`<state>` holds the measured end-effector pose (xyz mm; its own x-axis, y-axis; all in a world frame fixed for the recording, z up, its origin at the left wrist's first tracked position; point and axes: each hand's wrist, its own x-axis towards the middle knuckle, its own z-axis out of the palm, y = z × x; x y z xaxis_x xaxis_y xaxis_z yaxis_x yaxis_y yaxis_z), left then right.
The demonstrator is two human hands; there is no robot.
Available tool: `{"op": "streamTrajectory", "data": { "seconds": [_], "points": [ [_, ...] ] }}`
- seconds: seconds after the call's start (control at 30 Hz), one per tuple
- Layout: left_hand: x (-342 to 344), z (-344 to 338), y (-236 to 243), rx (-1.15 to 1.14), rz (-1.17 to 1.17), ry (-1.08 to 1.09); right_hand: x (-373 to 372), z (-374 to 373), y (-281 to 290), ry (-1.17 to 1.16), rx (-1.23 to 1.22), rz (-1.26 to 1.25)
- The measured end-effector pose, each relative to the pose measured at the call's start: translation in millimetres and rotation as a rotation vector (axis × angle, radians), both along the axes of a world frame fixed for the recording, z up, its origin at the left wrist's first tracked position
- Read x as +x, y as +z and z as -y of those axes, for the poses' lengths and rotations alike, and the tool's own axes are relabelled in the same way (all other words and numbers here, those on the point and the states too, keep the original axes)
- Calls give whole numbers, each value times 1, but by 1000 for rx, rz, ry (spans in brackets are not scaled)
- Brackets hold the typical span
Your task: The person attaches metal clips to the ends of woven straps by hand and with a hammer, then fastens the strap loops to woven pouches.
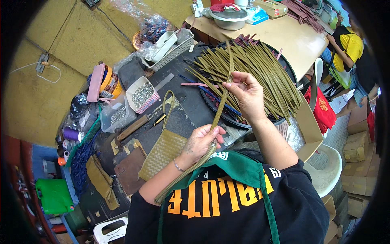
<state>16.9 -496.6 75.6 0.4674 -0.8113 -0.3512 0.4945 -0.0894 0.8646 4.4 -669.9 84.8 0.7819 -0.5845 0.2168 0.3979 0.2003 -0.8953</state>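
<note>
A long olive strip (220,105) runs diagonally between my hands. My right hand (243,92) pinches its upper length between thumb and fingers, beside a large round black tray (284,61) piled with olive strips (256,73) and some pink and blue ones. My left hand (202,144), lower down, is closed on the strip where several strands trail back along my forearm. Left of that hand lies a woven olive pouch (158,158) with a loop handle, near a hammer (132,128) and a yellow-handled tool (158,120).
The dark worktable (195,97) holds small-hardware containers (140,93), baskets (166,51) and spools (71,134). Behind are a pale table (298,49) and metal bowl (229,20). At right are a white chair (327,179), cardboard boxes (357,171) and a person in yellow and black (347,51).
</note>
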Motion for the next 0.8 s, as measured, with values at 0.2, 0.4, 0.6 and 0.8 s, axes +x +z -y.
{"op": "streamTrajectory", "data": {
  "seconds": [0.2, 0.4, 0.6, 0.8],
  "points": [
    [2, -1, -1, -23, -32, 11, 1, 20, 15, -66, 148, 94],
    [0, -14, -20, -79, -170, 37, 1, 61, 43, 134, 192, 120],
    [-4, -21, -27, -76, 23, 139, -12, 53, 78, -67, -260, 221],
    [3, -21, 12, -355, 199, -1, -17, 23, 94, -389, -973, 478]
  ]
}}
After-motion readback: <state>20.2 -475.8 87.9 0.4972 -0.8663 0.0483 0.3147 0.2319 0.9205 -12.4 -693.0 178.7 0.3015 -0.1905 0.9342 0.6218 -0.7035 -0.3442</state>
